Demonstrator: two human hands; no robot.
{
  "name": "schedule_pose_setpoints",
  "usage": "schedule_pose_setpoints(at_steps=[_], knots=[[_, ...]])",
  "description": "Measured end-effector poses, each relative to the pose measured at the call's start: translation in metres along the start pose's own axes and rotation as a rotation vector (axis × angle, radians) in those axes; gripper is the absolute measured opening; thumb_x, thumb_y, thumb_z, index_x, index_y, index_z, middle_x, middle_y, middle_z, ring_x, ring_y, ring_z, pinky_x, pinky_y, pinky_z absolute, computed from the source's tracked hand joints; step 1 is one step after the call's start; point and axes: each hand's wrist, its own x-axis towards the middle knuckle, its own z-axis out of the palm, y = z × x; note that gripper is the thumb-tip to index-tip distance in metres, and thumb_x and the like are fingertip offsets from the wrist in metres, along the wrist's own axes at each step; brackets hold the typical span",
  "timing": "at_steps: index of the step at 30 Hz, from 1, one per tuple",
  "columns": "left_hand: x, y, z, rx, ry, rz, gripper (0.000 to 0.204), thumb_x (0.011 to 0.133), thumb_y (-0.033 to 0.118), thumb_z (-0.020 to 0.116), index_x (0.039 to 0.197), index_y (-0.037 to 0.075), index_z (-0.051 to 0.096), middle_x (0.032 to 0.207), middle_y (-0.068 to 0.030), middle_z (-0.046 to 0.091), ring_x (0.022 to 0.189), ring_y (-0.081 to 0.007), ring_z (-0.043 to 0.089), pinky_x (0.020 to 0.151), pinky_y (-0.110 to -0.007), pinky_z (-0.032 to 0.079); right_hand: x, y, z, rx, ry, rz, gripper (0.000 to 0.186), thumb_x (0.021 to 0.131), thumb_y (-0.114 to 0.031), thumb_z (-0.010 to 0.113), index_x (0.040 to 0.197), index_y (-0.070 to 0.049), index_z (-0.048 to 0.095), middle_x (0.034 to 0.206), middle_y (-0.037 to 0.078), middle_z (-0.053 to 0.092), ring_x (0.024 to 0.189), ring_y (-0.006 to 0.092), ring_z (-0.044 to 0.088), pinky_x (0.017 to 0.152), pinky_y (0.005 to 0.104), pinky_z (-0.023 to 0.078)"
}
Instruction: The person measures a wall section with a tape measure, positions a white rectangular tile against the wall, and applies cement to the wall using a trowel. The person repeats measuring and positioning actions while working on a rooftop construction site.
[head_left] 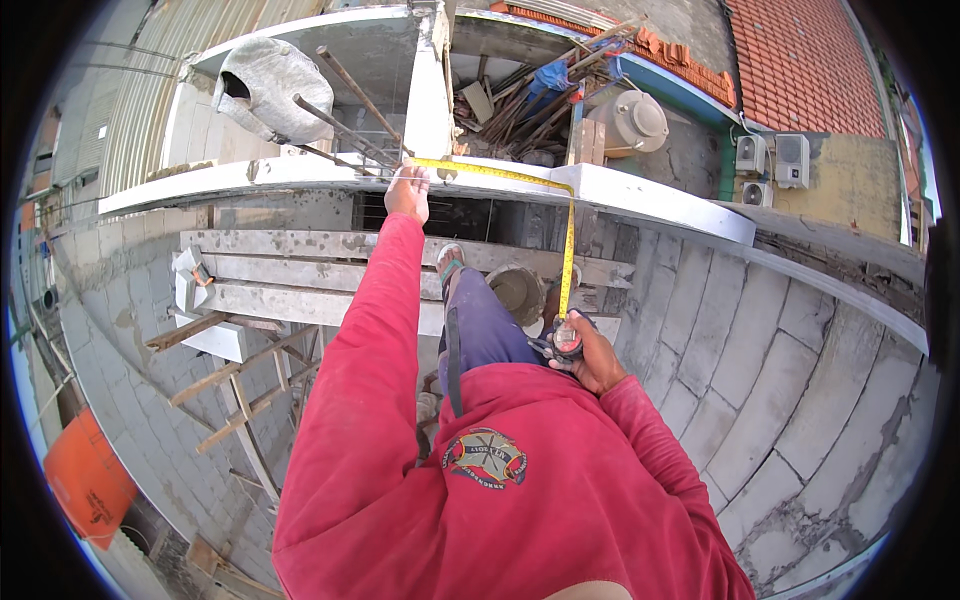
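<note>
A yellow tape measure blade runs along the white top of a low wall. It bends at a corner and comes back toward me. My left hand, arm stretched far forward, has its fingers closed at the blade's end, beside several thin metal bars. The tape measure's case sits in my right hand at waist height, fingers wrapped round it. How the left fingertips grip the blade is partly hidden.
Wooden planks form a platform under my feet, with a round bucket of grey mix by my leg. Timber framing stands to the left. Beyond the wall are piled sticks, a rounded tank and a grey sack.
</note>
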Motion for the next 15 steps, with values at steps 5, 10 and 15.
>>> schedule_pose_setpoints(at_steps=[5,10,15], knots=[[0.001,-0.001,0.001,-0.05,-0.016,-0.001,0.042,0.091,0.013,0.076,0.126,0.001,0.056,0.117,-0.0089,0.055,0.113,-0.0218,0.055,0.104,-0.037,0.048,-0.005,-0.004,0.007,0.012,-0.021,-0.018,0.033,0.103,-0.041,0.055,0.11,-0.009,0.056,0.097,0.009,0.065,0.084,0.0204,0.066,0.069,0.0373,0.059],[-0.005,-0.002,0.008,-0.074,0.031,-0.003,0.04,0.089,0.014,0.076,0.122,0.0,0.059,0.111,-0.0078,0.059,0.106,-0.021,0.058,0.099,-0.037,0.049,-0.007,-0.006,0.011,0.013,-0.023,-0.032,0.032,0.103,-0.041,0.054,0.113,-0.01,0.056,0.097,0.006,0.065,0.085,0.0183,0.066,0.071,0.0379,0.058],[-0.001,-0.007,-0.008,-0.096,0.001,-0.002,0.039,0.09,0.015,0.074,0.123,0.001,0.057,0.113,-0.0072,0.058,0.108,-0.0204,0.057,0.101,-0.038,0.049,-0.007,0.001,0.007,0.0,-0.027,-0.022,0.032,0.104,-0.041,0.053,0.114,-0.011,0.056,0.096,0.004,0.064,0.085,0.0165,0.066,0.071,0.0379,0.058]])
